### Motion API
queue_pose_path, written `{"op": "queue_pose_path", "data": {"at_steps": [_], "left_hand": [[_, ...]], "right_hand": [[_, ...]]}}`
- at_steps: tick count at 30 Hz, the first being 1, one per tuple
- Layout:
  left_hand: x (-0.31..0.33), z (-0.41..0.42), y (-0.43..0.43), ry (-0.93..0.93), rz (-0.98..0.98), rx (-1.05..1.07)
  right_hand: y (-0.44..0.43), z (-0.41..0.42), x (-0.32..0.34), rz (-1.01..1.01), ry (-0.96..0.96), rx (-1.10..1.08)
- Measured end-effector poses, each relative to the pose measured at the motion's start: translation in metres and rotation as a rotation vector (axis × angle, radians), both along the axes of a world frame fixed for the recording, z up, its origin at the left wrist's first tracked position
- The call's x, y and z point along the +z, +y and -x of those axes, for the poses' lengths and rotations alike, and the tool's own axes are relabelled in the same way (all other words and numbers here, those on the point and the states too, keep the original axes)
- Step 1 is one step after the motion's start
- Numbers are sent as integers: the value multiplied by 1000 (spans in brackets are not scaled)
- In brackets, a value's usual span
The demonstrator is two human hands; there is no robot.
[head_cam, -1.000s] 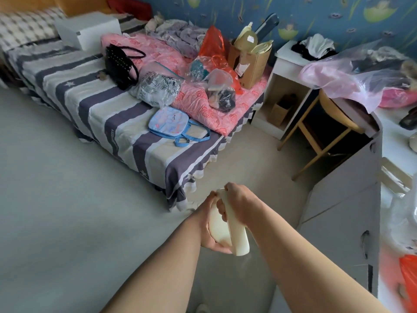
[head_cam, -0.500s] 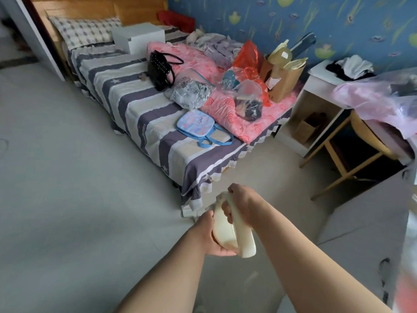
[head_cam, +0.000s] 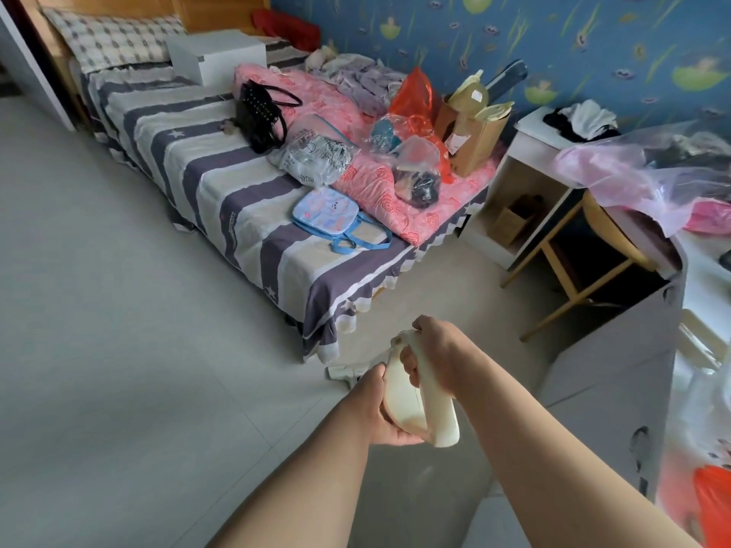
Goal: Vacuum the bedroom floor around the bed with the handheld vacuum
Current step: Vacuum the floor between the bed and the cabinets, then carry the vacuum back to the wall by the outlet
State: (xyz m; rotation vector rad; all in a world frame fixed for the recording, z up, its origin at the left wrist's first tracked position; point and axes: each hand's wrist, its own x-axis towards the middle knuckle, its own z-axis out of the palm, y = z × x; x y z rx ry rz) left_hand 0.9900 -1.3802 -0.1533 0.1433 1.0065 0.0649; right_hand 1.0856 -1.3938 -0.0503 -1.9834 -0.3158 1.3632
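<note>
Both hands clasp the cream handheld vacuum [head_cam: 411, 397] above the grey floor [head_cam: 118, 350] near the striped bed's [head_cam: 221, 191] foot corner: right hand [head_cam: 435, 350] gripping its handle, left hand [head_cam: 379, 409] cupping its body

We see two bare forearms, no sleeves reaching them. Our left hand [head_cam: 381, 405] and right hand [head_cam: 437, 352] wear no gloves, rings, watch or bracelet that we can see.

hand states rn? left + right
Left hand: closed on the body of the handheld vacuum.
Right hand: closed around the vacuum's handle.
</note>
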Motion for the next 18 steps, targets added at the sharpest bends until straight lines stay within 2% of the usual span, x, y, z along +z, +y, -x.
{"op": "queue_pose_path", "data": {"at_steps": [7,14,18], "left_hand": [[25,45,11,59,-8,12],[24,122,53,74,-42,10],[31,180,83,89,-56,93]], "right_hand": [[16,44,-8,-48,112,-161],[57,114,-3,-144,147,-62],[90,168,8,-149,165,-5]]}}
